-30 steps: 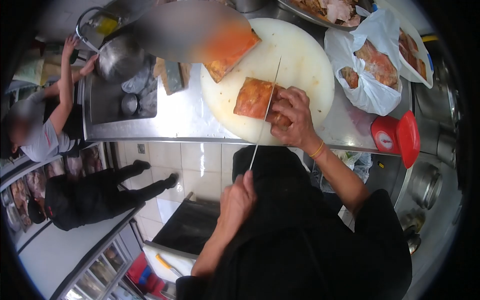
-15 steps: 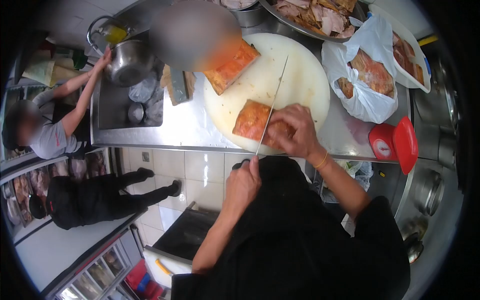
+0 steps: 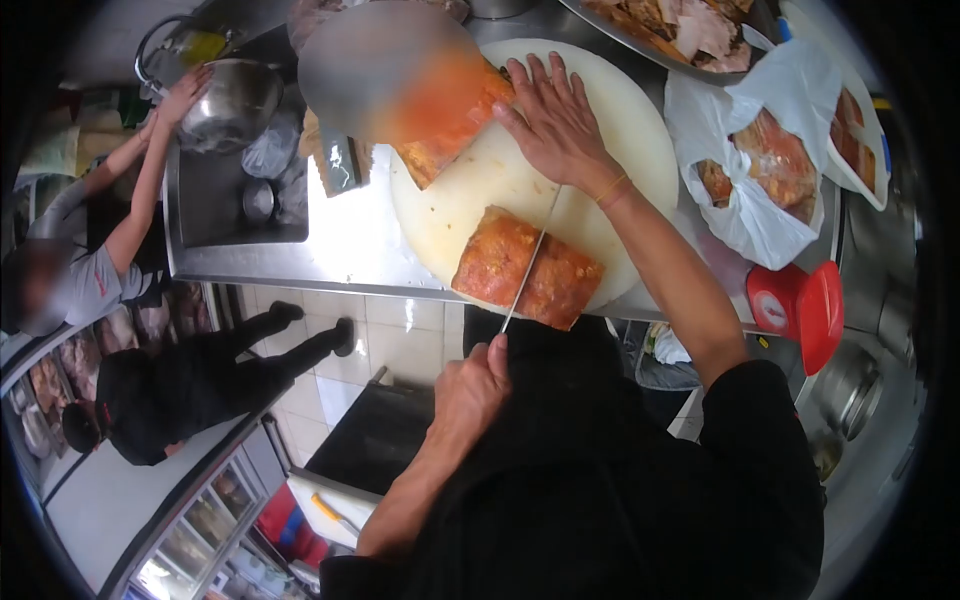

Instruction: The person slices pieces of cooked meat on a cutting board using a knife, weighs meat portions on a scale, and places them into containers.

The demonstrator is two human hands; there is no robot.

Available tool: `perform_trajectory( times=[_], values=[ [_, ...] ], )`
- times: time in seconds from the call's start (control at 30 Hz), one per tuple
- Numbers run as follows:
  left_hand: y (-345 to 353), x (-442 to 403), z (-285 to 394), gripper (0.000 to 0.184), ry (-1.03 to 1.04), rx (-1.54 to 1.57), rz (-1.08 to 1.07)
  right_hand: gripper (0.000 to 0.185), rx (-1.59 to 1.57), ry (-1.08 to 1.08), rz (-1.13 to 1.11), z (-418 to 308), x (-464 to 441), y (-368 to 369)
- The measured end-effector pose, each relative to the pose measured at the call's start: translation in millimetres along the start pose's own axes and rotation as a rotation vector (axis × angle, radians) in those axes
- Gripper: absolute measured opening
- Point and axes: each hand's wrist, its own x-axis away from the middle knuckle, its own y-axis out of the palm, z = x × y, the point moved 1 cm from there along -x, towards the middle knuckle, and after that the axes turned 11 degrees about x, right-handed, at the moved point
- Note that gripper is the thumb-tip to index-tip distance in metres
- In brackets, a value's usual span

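My left hand [image 3: 470, 392] is closed around the handle of a long thin knife [image 3: 527, 272]. The blade lies over a reddish-brown slab of meat [image 3: 492, 258] at the near edge of the round white cutting board [image 3: 635, 150], with meat showing on both sides of it. Farther up, my right hand [image 3: 555, 122] is open above the board, palm down and fingers spread, beside a second piece of meat [image 3: 440, 150]. A blur covers part of that piece. Whether my thumb touches it I cannot tell.
Right of the board are a white plastic bag [image 3: 745, 165] with meat, a red scale [image 3: 790, 300] and a metal tray [image 3: 655, 40] of meat. A sink [image 3: 215, 235] lies left. One person holds a metal bowl [image 3: 235, 105]; another person in black [image 3: 165, 395] is lower left.
My right hand has left the lower slab, moved up the board and spread its fingers, uncovering the slab's right part. The knife remains across the slab in my left hand.
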Motion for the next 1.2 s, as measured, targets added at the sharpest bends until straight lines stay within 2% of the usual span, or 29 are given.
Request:
perform_trajectory(
  times=[0.4,0.53,0.63,0.73,0.77,0.9,1.0,1.1,1.2],
  values=[
    [5.7,-12.1,-0.4,0.048,-0.039,0.001,-0.08,0.08,-0.045,-0.002,0.096,9.8,3.6,21.3],
    [10.4,-14.8,-1.7,0.048,-0.022,-0.013,-0.041,0.081,-0.012,-0.002,0.112,7.9,3.0,20.6],
    [9.0,-18.9,2.9,0.055,-0.08,-0.011,-0.076,0.082,0.002,0.009,0.121,8.7,2.7,23.8],
    [6.7,-19.5,7.8,0.061,-0.079,0.05,-0.074,0.082,0.008,-0.003,0.105,9.0,0.7,26.0],
    [6.5,-20.2,4.6,0.062,-0.084,0.063,-0.091,0.085,0.03,0.01,0.0,10.9,-0.1,24.0],
    [8.9,-13.9,-4.0,0.067,-0.068,0.061,-0.064,0.094,0.045,-0.018,-0.09,6.7,5.6,21.5],
    [7.0,-7.6,-4.0,0.069,-0.031,0.062,-0.025,0.094,0.097,-0.027,-0.121,0.7,9.8,15.3],
    [1.8,-6.5,-0.5,0.068,-0.101,0.041,-0.054,0.098,0.063,0.009,-0.172,0.2,17.7,13.4],
    [7.4,-13.8,-9.4,0.066,-0.076,0.035,-0.097,0.1,0.042,0.034,-0.175,-1.1,18.5,11.6]
  ],
)
